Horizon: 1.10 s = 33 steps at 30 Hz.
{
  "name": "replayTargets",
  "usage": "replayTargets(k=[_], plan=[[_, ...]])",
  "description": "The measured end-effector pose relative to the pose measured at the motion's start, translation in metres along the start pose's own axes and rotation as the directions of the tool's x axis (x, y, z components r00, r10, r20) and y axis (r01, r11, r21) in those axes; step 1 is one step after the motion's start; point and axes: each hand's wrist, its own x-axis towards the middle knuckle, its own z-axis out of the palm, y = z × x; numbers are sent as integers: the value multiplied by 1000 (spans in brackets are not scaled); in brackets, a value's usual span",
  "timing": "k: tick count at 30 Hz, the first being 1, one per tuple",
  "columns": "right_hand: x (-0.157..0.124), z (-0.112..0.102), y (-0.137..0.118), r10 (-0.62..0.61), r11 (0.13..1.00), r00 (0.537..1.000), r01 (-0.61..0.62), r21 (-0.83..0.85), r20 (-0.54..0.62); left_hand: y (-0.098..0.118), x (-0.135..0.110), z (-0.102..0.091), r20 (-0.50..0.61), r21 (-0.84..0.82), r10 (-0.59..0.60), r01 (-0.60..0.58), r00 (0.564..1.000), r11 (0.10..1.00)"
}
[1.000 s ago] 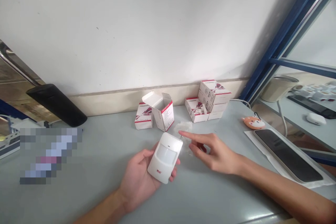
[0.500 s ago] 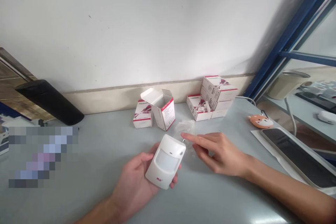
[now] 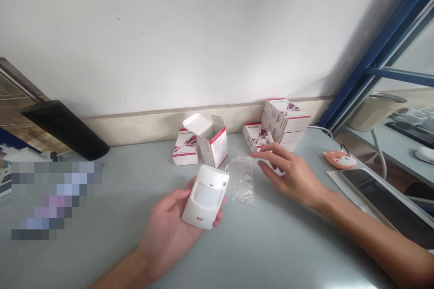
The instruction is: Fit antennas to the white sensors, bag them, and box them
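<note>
Fingers of the left hand (image 3: 171,226) curl behind the white detector (image 3: 204,196), their tips showing at its right edge and the thumb along the left, so I have it cradled above the grey table (image 3: 129,203), its window facing up toward my camera. A thin metal rod (image 3: 226,168) pokes from its top right corner, only a short length showing. On the right hand (image 3: 293,174), index finger and thumb stand apart, with nothing I can see pinched between them; the index tip is at the upper corner of a clear plastic bag (image 3: 242,185), and I can't tell whether it touches. By my reading, unpacking is done for this unit: it is bare in the hand, and an open box (image 3: 217,149) stands behind it, flaps up, just beside a flat-lying box (image 3: 185,151). As for what is left, I can only say that detector, bag and open box are separate. Stacked boxes (image 3: 288,117) sit near the wall, contents hidden from me.
</note>
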Motion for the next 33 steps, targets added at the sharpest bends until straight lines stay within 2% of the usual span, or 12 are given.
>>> replayTargets(k=[4, 8, 14, 18, 20, 24, 26, 29, 33], plan=[[-5, -1, -23, -140, 989, 985, 136, 55, 96, 1, 0, 2, -12, 6, 9, -9, 1000, 1000], [-8, 6, -35, -206, 976, 958, 216, -35, 198, 0, 0, 3, 29, 66, 15, -17, 999, 998], [-9, 13, -29, -143, 981, 986, 153, -117, 89, -3, 0, 2, 137, 163, -29, 6, 990, 987], [-7, 13, -25, -140, 970, 984, 158, -184, 107, -4, -1, 3, 178, 220, -78, 38, 981, 975], [-6, 14, -24, -90, 973, 991, 110, -201, 103, -4, -1, 3, 172, 237, -99, 56, 980, 970], [-7, 13, -28, 123, 992, 992, -123, -16, 32, -7, -4, 1, 180, 264, -141, 90, 974, 960], [-9, 11, -33, 193, 975, 981, -191, 114, -13, -9, -6, 2, 184, 277, -163, 108, 969, 955], [-11, 8, -42, 173, 962, 984, -158, 222, -50, -12, -8, 5, 169, 300, -186, 129, 968, 945], [-14, 7, -48, 33, 973, 999, -23, 228, -39, -12, -8, 6, 120, 322, -167, 121, 979, 939]])
